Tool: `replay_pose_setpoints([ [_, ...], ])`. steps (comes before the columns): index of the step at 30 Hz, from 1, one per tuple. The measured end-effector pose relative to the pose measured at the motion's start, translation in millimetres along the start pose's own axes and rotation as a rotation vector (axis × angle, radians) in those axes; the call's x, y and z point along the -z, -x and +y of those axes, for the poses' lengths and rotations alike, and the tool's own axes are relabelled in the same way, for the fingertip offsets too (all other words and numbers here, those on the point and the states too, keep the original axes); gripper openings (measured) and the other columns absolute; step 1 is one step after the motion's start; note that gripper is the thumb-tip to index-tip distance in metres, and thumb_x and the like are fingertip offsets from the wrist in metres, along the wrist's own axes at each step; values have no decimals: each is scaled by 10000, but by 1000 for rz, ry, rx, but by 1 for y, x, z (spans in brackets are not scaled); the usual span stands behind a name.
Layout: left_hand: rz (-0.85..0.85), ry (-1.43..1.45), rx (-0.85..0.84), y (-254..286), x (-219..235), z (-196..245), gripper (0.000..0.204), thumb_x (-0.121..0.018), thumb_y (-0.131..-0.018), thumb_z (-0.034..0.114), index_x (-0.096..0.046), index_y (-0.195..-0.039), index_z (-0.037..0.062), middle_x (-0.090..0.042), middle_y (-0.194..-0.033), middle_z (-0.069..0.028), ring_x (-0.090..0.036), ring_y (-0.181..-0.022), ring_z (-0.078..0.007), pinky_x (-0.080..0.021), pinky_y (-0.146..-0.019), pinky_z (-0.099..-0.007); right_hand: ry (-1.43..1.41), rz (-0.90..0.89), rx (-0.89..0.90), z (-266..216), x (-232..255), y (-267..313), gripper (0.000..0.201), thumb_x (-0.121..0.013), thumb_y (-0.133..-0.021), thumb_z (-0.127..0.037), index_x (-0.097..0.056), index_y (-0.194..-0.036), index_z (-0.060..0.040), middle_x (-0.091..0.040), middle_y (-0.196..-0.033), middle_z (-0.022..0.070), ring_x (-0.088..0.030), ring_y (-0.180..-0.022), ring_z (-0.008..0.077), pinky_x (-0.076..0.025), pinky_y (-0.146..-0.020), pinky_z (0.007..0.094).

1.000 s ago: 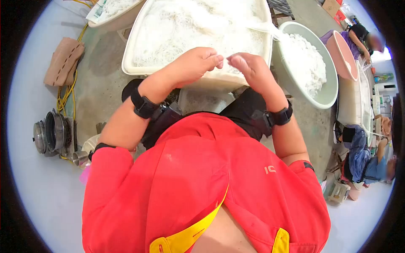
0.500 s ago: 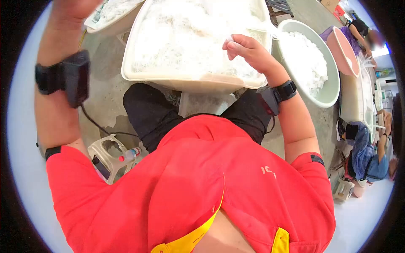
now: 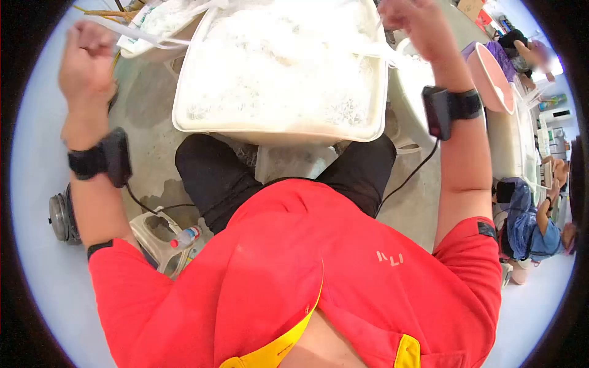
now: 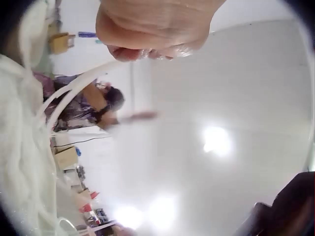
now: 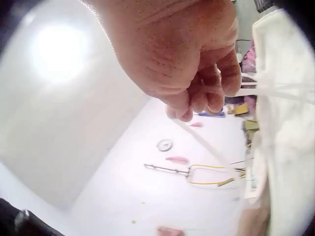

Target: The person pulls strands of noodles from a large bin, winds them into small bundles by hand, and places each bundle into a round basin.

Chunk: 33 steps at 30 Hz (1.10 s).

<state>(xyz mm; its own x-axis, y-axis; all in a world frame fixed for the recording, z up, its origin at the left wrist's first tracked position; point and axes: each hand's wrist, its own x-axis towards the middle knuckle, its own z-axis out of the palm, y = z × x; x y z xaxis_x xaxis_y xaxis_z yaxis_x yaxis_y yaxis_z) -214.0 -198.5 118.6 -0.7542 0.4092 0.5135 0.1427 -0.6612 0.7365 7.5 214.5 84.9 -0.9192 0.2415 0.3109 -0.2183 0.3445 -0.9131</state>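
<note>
In the head view my left hand is raised left of the large cream tub, its fingers curled. From it a white strand runs toward the tub. In the left wrist view the fist grips this strand, which hangs in a curve. My right hand is held up beyond the tub's right side, partly blurred. The right wrist view shows its curled fingers gripping a white strand. Fine white tangled strands fill the tub.
At the right stand a pale green basin and a pink basin. Another basin with white material sits at the upper left. A plastic stool with a bottle is by my left side. Other people work at far right.
My hands were close together over the tub's near edge. The left swung out to the left and up, then came lower; the right moved away to the upper right. Both now stand wide apart.
</note>
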Motion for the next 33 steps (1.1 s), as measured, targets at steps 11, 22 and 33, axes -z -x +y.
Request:
replay_pose_setpoints([
  [11, 393, -294, 312, 138, -1, -179, 261, -423, -948, 291, -488, -852, 58, -342, -619, 50, -335, -547, -56, -316, -498, -219, -105, 260, 459, -38, -22, -42, 178, -550, -893, -219, -548, -815, -59, -506, -689, -20, -489, -655, 93, -403, -623, 237],
  [22, 587, -383, 255, 146, 13, -195, 287, -396, -953, 300, -467, -896, 28, -330, -626, 48, -314, -548, -53, -298, -495, -211, 718, -497, -198, 98, -70, 41, 268, -650, -756, -178, -637, -999, -67, -629, -936, 114, -590, -803, 239, -470, -743, 336],
  [33, 563, -457, 216, 153, 22, -204, 309, -406, -951, 331, -485, -907, 35, -405, -662, 44, -365, -578, -39, -314, -505, -187, 1245, -1019, -32, 149, -134, 46, 141, -582, -684, -77, -637, -811, -52, -559, -935, 162, -549, -910, 325, -458, -788, 390],
])
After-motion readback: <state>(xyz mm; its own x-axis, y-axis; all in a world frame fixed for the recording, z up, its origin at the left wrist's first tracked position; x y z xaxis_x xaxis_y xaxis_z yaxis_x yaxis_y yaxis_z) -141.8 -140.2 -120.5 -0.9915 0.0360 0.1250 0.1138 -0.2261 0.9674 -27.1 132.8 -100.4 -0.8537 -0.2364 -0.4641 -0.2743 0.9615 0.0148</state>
